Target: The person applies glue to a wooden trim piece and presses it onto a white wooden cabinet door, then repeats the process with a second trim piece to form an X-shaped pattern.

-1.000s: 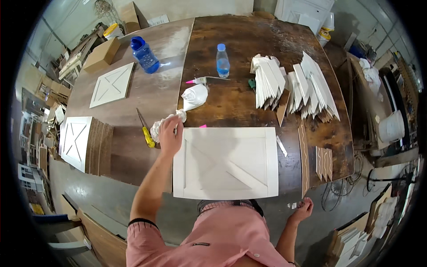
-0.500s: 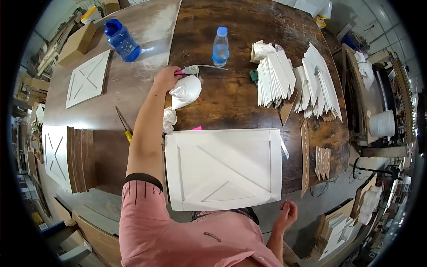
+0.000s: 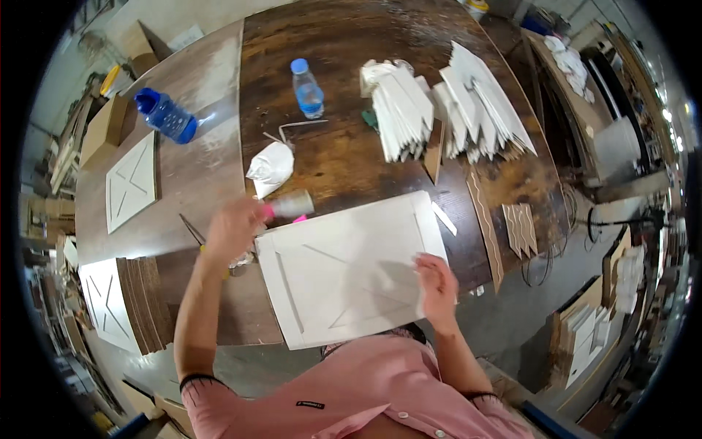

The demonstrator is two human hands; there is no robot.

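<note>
A blurred, small whitish cylinder with a pink end [image 3: 294,203] is in my left hand [image 3: 235,225], whose fingers close round the pink end. Its exact kind cannot be made out. Just below it lies a white rectangular panel [image 3: 351,274] with thin grooved strips forming a frame and diagonals. My right hand [image 3: 437,289] is over the panel's right side, fingers parted and holding nothing; I cannot tell whether it touches. Beyond my left hand rests a plump white bag [image 3: 272,167]. A bent pale strip [image 3: 303,123] lies behind the bag.
Left are a stack of panels [image 3: 110,304], a single white panel [image 3: 131,183] and a blue jug [image 3: 167,117]. A water bottle [image 3: 308,94] stands at the back. Rows of white pieces [image 3: 402,113] and wavy-edged strips [image 3: 521,230] lie right. A thin tool [image 3: 191,230] is near my left arm.
My left hand has drawn back toward me from beside the white bag, bringing the pink-ended thing. My right hand has risen from beside the panel to over its right side. The view has turned.
</note>
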